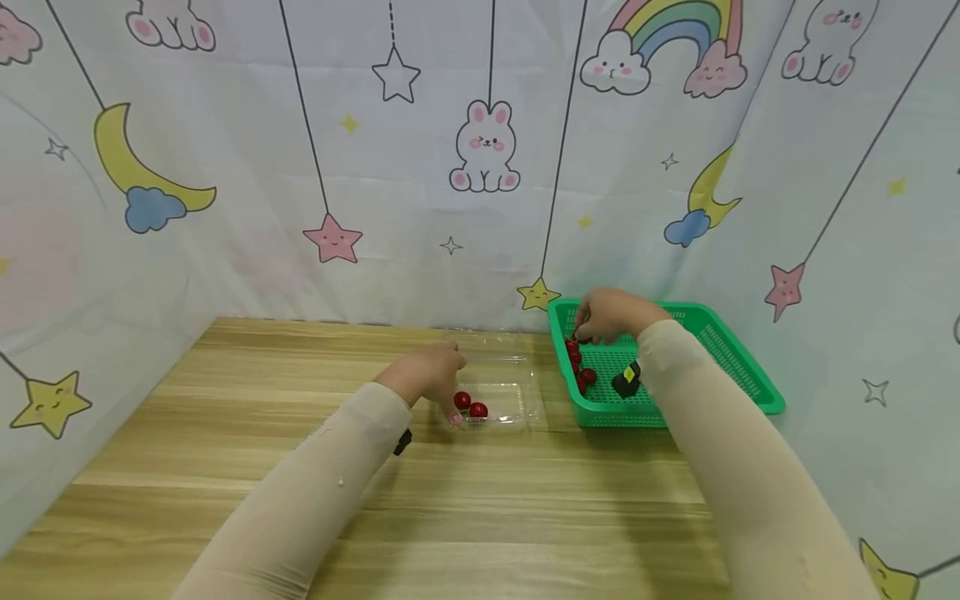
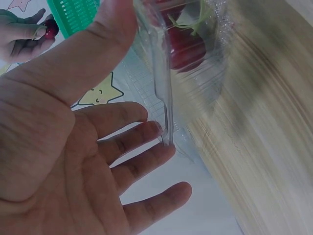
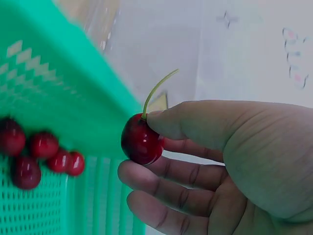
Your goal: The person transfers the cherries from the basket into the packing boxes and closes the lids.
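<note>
My right hand pinches a dark red cherry between thumb and fingers, its green stem pointing up. It is over the left back part of a green plastic basket. Several more cherries lie along the basket's left side. My left hand is at the left side of a clear plastic box. In the left wrist view its fairly straight fingers and thumb touch the box's edge. Two cherries sit in the box, green stems showing in the left wrist view.
The box's clear lid lies folded back toward the wall. Both containers stand on a wood-grain table. A white cloth printed with stars, moons and rabbits hangs behind and at the sides. A black device shows below the right wrist.
</note>
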`<action>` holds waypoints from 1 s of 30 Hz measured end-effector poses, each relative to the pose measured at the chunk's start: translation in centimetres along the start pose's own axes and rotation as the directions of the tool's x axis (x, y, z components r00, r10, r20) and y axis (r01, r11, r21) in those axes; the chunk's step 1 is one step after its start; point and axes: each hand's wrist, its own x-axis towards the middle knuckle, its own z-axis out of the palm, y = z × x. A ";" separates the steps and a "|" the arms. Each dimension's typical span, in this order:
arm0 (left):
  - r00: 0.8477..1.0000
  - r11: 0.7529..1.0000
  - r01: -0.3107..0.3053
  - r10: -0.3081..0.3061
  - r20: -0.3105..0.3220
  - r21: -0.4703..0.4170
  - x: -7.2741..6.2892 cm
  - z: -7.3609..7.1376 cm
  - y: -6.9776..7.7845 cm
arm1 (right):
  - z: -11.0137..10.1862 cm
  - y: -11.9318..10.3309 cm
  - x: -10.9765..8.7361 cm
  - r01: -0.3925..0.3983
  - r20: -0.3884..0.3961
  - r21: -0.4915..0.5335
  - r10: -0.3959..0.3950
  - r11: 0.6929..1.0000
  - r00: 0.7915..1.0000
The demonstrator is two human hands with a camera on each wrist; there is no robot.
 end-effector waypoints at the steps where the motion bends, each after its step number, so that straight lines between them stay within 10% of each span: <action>1: 1.000 1.000 0.001 -0.001 -0.001 0.003 0.0 0.0 -0.1 | 0.1 -0.6 0.0 0.007 -0.001 -0.014 -0.007 1.000 1.000; 18: 1.000 1.000 -0.004 0.004 0.001 0.009 0.2 0.1 -0.1 | 6.4 -7.7 2.1 0.224 0.040 -0.140 -0.220 0.965 0.975; 30: 1.000 1.000 -0.003 0.002 0.018 0.011 0.1 -0.2 -0.1 | 11.3 -9.6 4.2 0.242 0.088 -0.203 -0.228 0.949 0.970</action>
